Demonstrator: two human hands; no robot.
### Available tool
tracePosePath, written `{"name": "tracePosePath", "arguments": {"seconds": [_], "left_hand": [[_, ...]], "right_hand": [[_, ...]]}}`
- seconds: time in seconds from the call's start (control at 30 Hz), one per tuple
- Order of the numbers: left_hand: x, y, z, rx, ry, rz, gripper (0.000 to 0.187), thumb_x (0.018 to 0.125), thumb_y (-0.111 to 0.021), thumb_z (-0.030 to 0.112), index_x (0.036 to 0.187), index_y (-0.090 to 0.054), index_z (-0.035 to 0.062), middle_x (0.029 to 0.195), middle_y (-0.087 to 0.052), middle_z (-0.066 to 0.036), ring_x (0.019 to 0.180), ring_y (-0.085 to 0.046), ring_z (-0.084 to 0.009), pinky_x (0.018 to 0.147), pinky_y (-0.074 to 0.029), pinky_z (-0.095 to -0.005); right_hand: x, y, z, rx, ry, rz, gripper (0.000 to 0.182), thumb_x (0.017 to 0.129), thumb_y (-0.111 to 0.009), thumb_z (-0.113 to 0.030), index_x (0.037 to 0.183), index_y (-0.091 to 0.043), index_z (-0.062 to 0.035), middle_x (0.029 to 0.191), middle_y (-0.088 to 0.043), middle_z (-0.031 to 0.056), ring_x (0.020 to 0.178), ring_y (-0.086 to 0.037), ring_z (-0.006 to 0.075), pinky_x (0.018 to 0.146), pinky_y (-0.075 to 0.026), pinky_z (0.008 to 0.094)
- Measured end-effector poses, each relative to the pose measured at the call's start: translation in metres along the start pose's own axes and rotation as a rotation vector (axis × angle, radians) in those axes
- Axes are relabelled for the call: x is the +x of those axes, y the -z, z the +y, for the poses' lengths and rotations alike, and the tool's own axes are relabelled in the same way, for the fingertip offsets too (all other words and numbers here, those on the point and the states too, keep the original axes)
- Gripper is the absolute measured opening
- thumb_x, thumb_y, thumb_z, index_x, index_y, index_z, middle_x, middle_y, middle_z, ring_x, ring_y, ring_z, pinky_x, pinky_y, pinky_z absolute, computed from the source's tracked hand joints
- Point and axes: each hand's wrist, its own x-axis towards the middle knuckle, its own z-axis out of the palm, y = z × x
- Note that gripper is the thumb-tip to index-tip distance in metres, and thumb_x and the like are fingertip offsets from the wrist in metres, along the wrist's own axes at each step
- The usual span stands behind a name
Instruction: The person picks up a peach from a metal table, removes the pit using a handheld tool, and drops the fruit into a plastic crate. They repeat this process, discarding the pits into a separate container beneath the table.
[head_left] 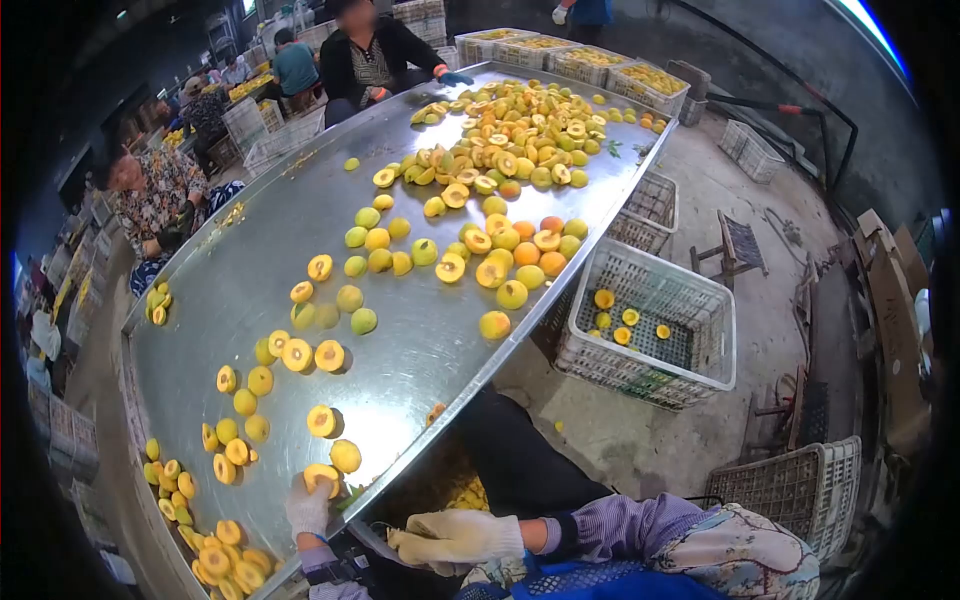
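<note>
My left hand point(308, 508), in a pale knitted glove, is at the near edge of the metal table point(385, 350), its fingers closed on a halved yellow peach point(320, 477). Beside that fruit lies another peach point(345, 456). My right hand point(455, 538), in a cream glove, is curled in front of my body, just off the table edge. A thin grey edge shows by its fingertips; I cannot make out what it belongs to. Below the table edge, between the hands and my leg, yellow pieces point(468, 494) show in shadow.
Whole and halved peaches point(500, 140) are heaped at the table's far end. A plastic crate point(650, 325) with several halves stands on the floor to the right; another crate point(800, 490) is nearer. Across the table sit a person point(370, 60) and another person point(160, 195). Filled crates point(590, 62) line the far end.
</note>
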Motion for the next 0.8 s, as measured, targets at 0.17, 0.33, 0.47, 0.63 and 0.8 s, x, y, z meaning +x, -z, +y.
{"name": "tracePosePath", "arguments": {"seconds": [0.17,0.33,0.47,0.63,0.8], "left_hand": [[-0.033,-0.003,0.021,-0.551,-0.007,-0.019,0.041,0.083,-0.067,0.022,0.116,-0.052,0.0031,0.095,-0.063,-0.008,0.073,-0.064,-0.0171,0.057,-0.051,-0.0268],[-0.116,0.02,0.092,-1.233,-0.056,-0.029,0.053,0.083,-0.065,0.008,0.13,-0.044,0.0008,0.105,-0.058,-0.012,0.092,-0.062,-0.0235,0.067,-0.056,-0.0336],[-0.148,0.016,0.104,-1.387,-0.122,-0.18,0.046,0.078,-0.059,0.013,0.121,-0.049,-0.0008,0.105,-0.06,-0.018,0.086,-0.064,-0.0275,0.062,-0.055,-0.0339],[-0.172,0.008,0.117,-1.619,-0.208,-0.253,0.047,0.085,-0.057,0.017,0.127,-0.048,-0.0029,0.115,-0.06,-0.021,0.097,-0.064,-0.0278,0.08,-0.054,-0.0359],[-0.183,-0.005,0.116,-1.62,-0.272,-0.196,0.058,0.096,-0.048,0.044,0.129,-0.047,-0.0034,0.118,-0.059,-0.021,0.101,-0.062,-0.031,0.087,-0.052,-0.0394]], "right_hand": [[-0.004,0.003,-0.006,-0.248,0.086,0.052,0.042,0.092,-0.052,-0.049,0.093,-0.053,-0.0067,0.064,-0.058,0.0018,0.056,-0.058,0.0142,0.054,-0.046,0.0292],[-0.019,0.001,-0.028,-0.117,0.036,0.047,0.032,0.095,-0.054,-0.039,0.095,-0.053,-0.0062,0.063,-0.057,0.0026,0.056,-0.058,0.0119,0.053,-0.045,0.0283],[-0.021,-0.005,-0.02,-0.081,0.061,0.071,0.029,0.096,-0.053,-0.034,0.095,-0.053,-0.0052,0.065,-0.059,0.0031,0.054,-0.058,0.01,0.051,-0.045,0.0257],[-0.031,-0.008,-0.022,-0.074,0.099,0.097,0.024,0.093,-0.06,-0.025,0.102,-0.057,-0.0027,0.066,-0.056,-0.0003,0.057,-0.054,0.0067,0.054,-0.045,0.0241],[-0.031,-0.013,-0.014,-0.125,0.153,0.177,0.023,0.089,-0.065,-0.026,0.095,-0.057,-0.0052,0.068,-0.057,-0.0001,0.062,-0.053,0.007,0.059,-0.045,0.024]]}}
